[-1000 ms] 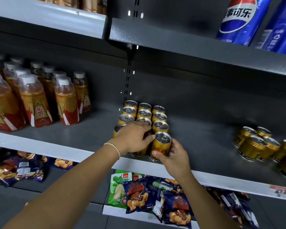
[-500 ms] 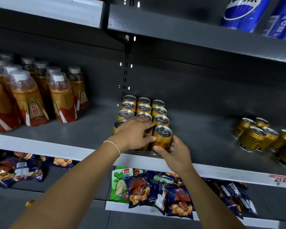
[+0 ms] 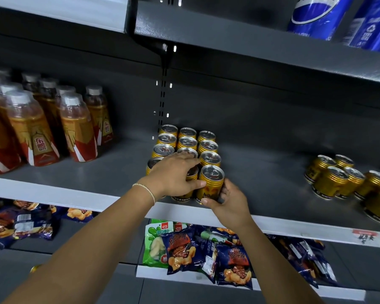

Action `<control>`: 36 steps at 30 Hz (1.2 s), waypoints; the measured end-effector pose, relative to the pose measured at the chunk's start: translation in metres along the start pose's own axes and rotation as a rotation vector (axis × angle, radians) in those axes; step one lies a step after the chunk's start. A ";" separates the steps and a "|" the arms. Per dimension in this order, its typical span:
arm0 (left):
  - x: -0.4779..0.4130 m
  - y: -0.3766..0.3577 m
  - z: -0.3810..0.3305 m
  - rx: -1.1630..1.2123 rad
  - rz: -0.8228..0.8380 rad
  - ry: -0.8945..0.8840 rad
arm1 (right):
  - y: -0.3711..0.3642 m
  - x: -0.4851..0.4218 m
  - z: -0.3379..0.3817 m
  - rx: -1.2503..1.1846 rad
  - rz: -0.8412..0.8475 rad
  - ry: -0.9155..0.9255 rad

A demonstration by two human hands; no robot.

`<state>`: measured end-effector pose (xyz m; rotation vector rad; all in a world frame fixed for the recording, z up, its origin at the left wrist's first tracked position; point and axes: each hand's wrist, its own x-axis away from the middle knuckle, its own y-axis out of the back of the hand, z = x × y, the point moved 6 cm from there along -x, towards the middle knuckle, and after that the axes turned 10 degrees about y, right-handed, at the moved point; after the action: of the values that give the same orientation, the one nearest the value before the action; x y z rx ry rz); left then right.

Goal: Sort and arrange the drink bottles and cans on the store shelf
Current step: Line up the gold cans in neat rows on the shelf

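Note:
Several gold cans [image 3: 187, 141] stand in three neat rows on the grey middle shelf [image 3: 119, 172]. My left hand [image 3: 173, 176] lies over the front middle can [image 3: 190, 178], fingers and thumb curled round it. My right hand [image 3: 226, 200] grips the front right can [image 3: 211, 183] from the right side, near its base. Both cans stand upright at the shelf's front edge. Another loose cluster of gold cans [image 3: 342, 178] sits at the far right of the same shelf, some tilted in the wide-angle view.
Amber drink bottles with white caps [image 3: 37, 128] fill the shelf's left part. Blue Pepsi bottles [image 3: 316, 16] stand on the upper shelf at right. Snack bags [image 3: 206, 253] lie on the lower shelf. Bare shelf floor separates the two can groups.
Both hands stay on the front cans, which have barely moved. The camera has tilted slightly, so the shelf appears a little lower and closer.

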<state>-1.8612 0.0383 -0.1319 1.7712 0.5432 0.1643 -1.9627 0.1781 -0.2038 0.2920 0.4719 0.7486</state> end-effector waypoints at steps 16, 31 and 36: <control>-0.057 -0.009 -0.143 0.064 -0.079 -0.119 | 0.130 -0.020 -0.030 0.166 -0.119 -0.025; -0.129 -0.116 -0.291 0.089 0.125 -0.110 | 0.323 -0.026 -0.087 0.836 -0.374 -0.085; -0.140 -0.133 -0.304 0.082 0.131 -0.075 | 0.334 -0.035 -0.100 0.834 -0.379 -0.094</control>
<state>-2.1390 0.2674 -0.1497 1.8857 0.3845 0.1675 -2.2297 0.3961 -0.1404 0.9800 0.7122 0.1318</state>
